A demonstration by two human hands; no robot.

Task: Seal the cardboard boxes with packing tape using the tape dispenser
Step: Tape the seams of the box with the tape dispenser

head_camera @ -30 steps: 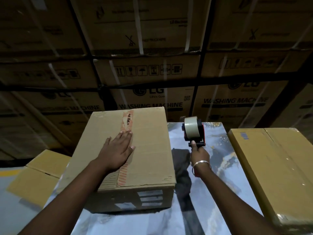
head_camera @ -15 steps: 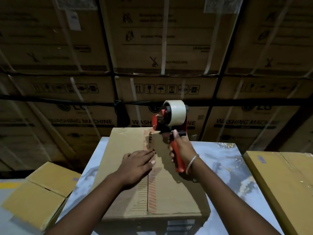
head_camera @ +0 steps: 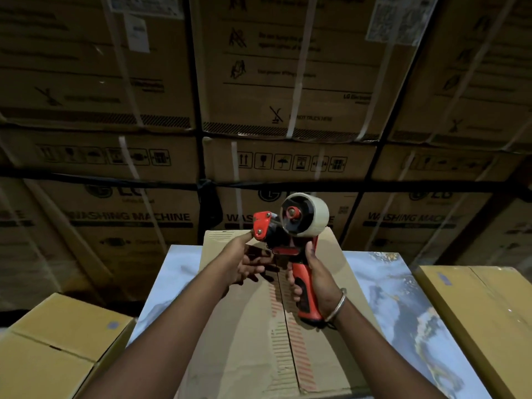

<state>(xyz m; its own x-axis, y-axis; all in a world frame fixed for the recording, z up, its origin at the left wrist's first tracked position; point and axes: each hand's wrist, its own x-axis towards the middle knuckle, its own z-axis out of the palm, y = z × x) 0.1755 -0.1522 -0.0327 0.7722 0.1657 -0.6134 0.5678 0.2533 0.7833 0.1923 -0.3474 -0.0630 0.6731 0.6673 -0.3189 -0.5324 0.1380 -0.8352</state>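
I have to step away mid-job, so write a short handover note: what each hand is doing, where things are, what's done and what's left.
Right hand grips the tape dispenser by its orange handle, held up above the box on the table.
Left hand reaches to the dispenser's front end; fingertips are at the red tip, apparently after the tape end.
Done: flaps closed.
Left: no fresh tape visible on the centre seam; tape it. Two more boxes wait, one on the left and one on the right.

Dim warehouse light, soft blur throughout, wide-angle bending at edges
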